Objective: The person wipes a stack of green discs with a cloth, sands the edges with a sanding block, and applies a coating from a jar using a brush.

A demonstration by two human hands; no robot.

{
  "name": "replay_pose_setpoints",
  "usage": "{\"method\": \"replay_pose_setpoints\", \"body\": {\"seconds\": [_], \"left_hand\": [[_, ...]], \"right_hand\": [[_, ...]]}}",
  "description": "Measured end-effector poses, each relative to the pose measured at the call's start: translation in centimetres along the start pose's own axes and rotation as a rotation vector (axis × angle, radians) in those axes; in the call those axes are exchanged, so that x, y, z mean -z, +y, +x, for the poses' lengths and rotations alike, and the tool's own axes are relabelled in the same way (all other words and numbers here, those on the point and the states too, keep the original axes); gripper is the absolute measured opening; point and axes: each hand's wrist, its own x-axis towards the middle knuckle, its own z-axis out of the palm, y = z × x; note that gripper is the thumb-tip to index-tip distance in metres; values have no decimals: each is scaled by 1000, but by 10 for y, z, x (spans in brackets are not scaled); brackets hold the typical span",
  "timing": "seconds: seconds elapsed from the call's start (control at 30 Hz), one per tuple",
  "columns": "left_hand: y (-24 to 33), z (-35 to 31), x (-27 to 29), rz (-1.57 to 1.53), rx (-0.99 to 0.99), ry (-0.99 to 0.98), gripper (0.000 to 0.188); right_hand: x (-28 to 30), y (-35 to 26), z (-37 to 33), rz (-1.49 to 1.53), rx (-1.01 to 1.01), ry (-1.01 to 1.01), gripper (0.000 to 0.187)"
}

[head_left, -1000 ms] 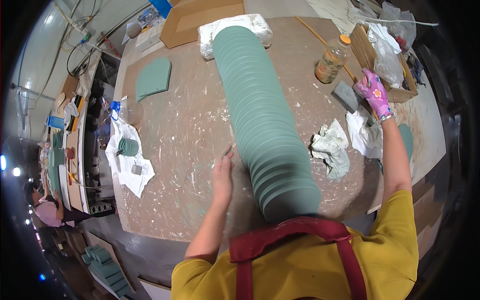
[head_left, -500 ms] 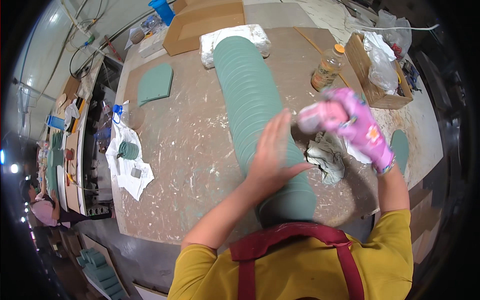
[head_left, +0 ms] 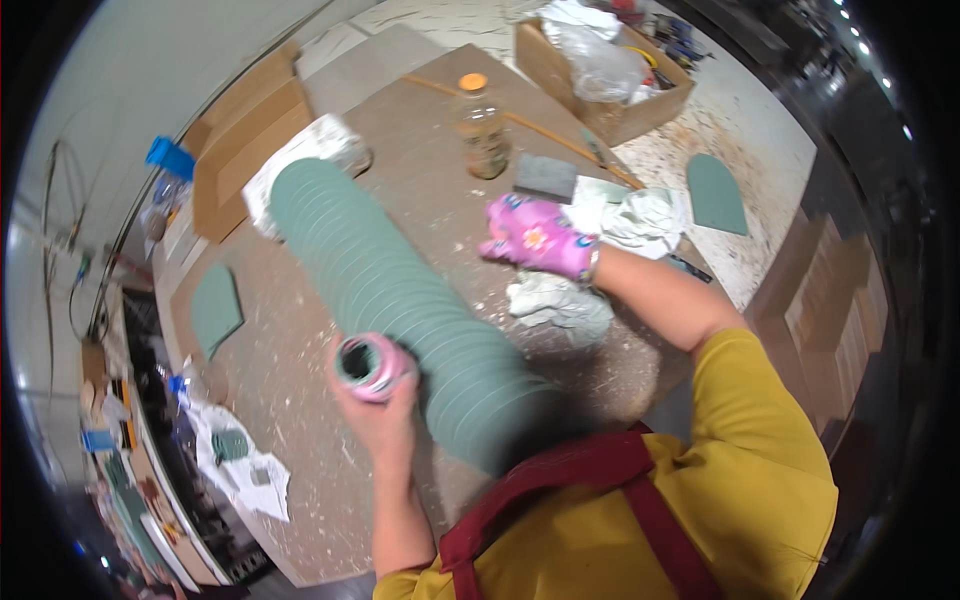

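Observation:
My left hand (head_left: pixel 378 415) is wrapped round a small pink jar (head_left: pixel 396 366), whose round mouth faces up and looks dark green inside. It is just left of a long row of overlapping green rounded pieces (head_left: pixel 400 300). The row's far end lies against a white wrapped block (head_left: pixel 340 150), and its near end reaches my apron. My right hand (head_left: pixel 535 238), in a pink flowered glove, is right of the row with its fingers curled. What they hold, if anything, is hidden. A crumpled whitish cloth (head_left: pixel 562 305) lies just below it, and a grey block (head_left: pixel 546 178) just beyond.
A bottle with an orange cap (head_left: pixel 482 130) stands near a thin wooden stick (head_left: pixel 560 140). Loose green pieces lie left (head_left: pixel 215 308) and right (head_left: pixel 718 195). A box of bags (head_left: pixel 610 115) is at the far right; an open cardboard box (head_left: pixel 225 150) is far left.
The pink jar has passed from my gloved right hand into my left, which has left the row's top. My right hand is now low by the cloth. The whole view has turned.

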Motion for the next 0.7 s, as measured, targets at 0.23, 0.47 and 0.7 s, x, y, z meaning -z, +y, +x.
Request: {"method": "replay_pose_setpoints", "body": {"seconds": [0.23, 0.47, 0.7], "left_hand": [[-27, -15, 42, 26, -48, 217, 64], [-38, -23, 58, 154, -38, 258, 58], [-30, -21, 56, 147, 35, 270, 81]], "right_hand": [[5, 38, -3, 194, 203, 444, 38], [34, 192, 9, -259, -442, 343, 37], [12, 221, 41, -25, -537, 357, 42]]}}
